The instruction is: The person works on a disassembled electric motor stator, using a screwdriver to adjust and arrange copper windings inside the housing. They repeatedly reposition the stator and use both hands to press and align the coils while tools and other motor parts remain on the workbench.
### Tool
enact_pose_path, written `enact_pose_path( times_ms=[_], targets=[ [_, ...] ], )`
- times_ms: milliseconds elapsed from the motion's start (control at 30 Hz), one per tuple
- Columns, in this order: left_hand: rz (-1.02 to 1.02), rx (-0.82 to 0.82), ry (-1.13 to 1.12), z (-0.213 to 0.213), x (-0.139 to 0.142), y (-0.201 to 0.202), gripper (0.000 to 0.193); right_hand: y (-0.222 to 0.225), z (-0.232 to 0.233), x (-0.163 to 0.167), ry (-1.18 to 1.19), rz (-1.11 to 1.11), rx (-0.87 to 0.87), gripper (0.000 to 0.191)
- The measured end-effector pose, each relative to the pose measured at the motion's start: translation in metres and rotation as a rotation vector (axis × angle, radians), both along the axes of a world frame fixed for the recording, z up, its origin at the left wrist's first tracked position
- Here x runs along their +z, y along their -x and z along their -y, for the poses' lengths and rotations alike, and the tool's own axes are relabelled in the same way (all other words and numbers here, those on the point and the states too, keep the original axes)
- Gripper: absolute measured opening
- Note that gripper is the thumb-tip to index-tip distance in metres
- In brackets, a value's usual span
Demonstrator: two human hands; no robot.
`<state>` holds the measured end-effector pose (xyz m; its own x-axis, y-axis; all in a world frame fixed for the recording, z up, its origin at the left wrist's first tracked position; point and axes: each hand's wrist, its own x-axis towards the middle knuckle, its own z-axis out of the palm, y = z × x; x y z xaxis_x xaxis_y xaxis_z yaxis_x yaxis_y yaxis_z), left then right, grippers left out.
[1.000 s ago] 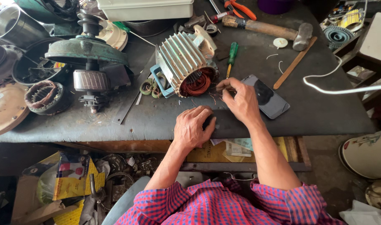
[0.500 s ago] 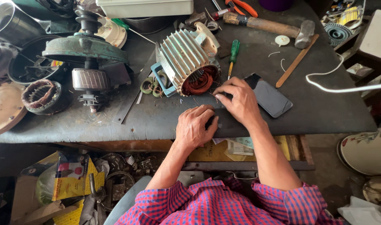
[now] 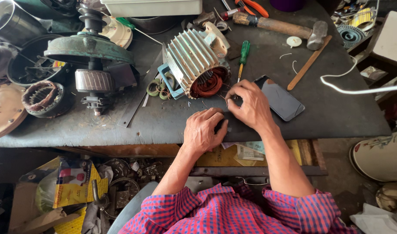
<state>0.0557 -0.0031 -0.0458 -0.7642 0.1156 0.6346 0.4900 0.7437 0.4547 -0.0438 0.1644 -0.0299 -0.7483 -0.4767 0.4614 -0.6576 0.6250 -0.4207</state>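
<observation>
Lying on the dark metal workbench [image 3: 328,108]: ribbed aluminium motor stator with copper windings [image 3: 197,61] behind both hands, black flat phone [image 3: 283,99] just right of the right hand [image 3: 249,105], green-handled screwdriver [image 3: 242,56] between stator and phone, wooden-handled hammer [image 3: 281,27] farther back.

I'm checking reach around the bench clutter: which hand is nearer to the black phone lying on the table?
The right hand: it lies right beside the phone, at its left edge. The left hand rests further left, nearer the table's front edge.

hammer [image 3: 285,27], green screwdriver [image 3: 243,54], phone [image 3: 282,98], rotor [image 3: 93,80] on bench.
</observation>
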Motion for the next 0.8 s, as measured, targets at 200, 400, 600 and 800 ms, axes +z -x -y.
enact_pose_path(
  times_ms=[200,400,600,800],
  targets=[
    [-0.017,0.001,0.003,0.000,0.001,-0.001,0.015,-0.004,-0.001,0.003,0.027,0.043,0.039,0.010],
    [-0.006,-0.005,0.008,0.000,0.001,-0.001,0.014,-0.008,-0.001,0.004,0.112,-0.079,-0.014,0.011],
    [0.023,-0.006,0.021,0.000,0.003,-0.003,0.016,-0.014,-0.003,0.013,0.236,0.054,0.020,0.019],
    [0.030,-0.004,0.037,0.000,0.007,-0.003,0.019,-0.013,-0.003,0.021,0.279,0.144,0.087,0.019]
  ],
)
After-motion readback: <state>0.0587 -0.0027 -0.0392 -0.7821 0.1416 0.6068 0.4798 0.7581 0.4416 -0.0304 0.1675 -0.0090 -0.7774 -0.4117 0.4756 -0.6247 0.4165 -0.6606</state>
